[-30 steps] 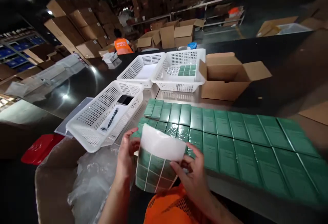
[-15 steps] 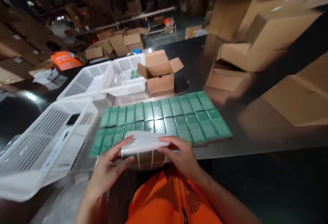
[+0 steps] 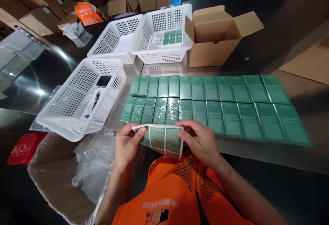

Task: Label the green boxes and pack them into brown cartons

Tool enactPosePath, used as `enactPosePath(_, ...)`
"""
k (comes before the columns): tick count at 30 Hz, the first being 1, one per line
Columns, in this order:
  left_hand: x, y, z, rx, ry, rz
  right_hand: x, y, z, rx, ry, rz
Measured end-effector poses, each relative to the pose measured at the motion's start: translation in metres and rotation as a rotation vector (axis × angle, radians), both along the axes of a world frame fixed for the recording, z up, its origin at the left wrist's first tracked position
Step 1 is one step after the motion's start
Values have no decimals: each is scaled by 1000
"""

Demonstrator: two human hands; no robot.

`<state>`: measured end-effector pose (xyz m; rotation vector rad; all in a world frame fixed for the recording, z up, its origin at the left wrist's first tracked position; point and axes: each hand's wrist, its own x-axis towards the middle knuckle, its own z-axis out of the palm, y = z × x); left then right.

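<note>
A sheet of green labels [image 3: 158, 137] is held between the person's two hands, just on the near side of the green boxes and above the front of the person's orange vest [image 3: 154, 199]. The left hand [image 3: 130, 142] grasps its left end, thumb on the green face; the right hand [image 3: 197, 138] pinches the right end near the upper corner. The sheet curves, its white edge uppermost and white lines dividing the labels.

The green boxes [image 3: 213, 111] lie side by side in two rows on the counter [image 3: 259, 67], shiny on top. To their left stands a white basket [image 3: 69, 99] containing a dark, flat object [image 3: 104, 80] and a pen [image 3: 96, 101] on white paper. Behind the rows, two more white baskets [image 3: 161, 56] stand against each other; the right one holds another sheet with green labels [image 3: 172, 36]. An open cardboard box [image 3: 210, 51] stands just beside it.

At lower left, clear plastic [image 3: 91, 170] fills part of a carton [image 3: 60, 180], near something red [image 3: 22, 149].
</note>
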<state>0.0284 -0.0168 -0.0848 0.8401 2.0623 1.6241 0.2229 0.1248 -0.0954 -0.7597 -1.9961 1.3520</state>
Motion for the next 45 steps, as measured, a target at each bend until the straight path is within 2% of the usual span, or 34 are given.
enactPosePath(3,-9,-3,-5,6,-43,73,-15,3,0,-21,32,36)
enactPosePath(8,-27,-11,-13,-80,-86,50,-32,0,0,-248,-54,77)
enactPosePath(14,-39,-16,-19,-150,-57,20,-38,-6,3,-178,-234,60)
enactPosePath(19,-40,-20,-22,-122,-182,-23,-42,-7,2,-114,-298,83)
enactPosePath(21,-38,-20,-25,-128,-216,-2,-45,-9,-3,-1,-273,72)
enactPosePath(25,-35,-11,-31,-146,-266,191,-46,-20,-17,518,-118,0)
enactPosePath(27,-37,-3,-33,-118,-258,336,-43,-28,-18,657,-57,95)
enactPosePath(28,-39,0,-33,-103,-233,414,-40,-32,-16,649,-39,206)
enactPosePath(31,-51,5,-32,-93,-144,591,-29,-34,3,451,81,565)
enactPosePath(32,-56,4,-31,-83,-126,617,-27,-30,12,386,150,609)
enactPosePath(33,-60,3,-30,-65,-126,615,-26,-24,21,334,213,585)
enactPosePath(35,-64,1,-27,-28,-187,527,-30,-5,36,253,260,383)
enactPosePath(37,-62,3,-24,-56,-273,338,-43,19,41,132,123,176)
enactPosePath(38,-59,5,-22,-107,-286,225,-51,32,39,59,18,120)
enactPosePath(40,-51,12,-19,-229,-246,-3,-69,53,31,-76,-153,130)
enactPosePath(42,-42,19,-18,-323,-179,-204,-84,68,20,-157,-210,205)
enactPosePath(45,-36,28,-20,-386,-112,-383,-97,77,8,-205,-231,270)
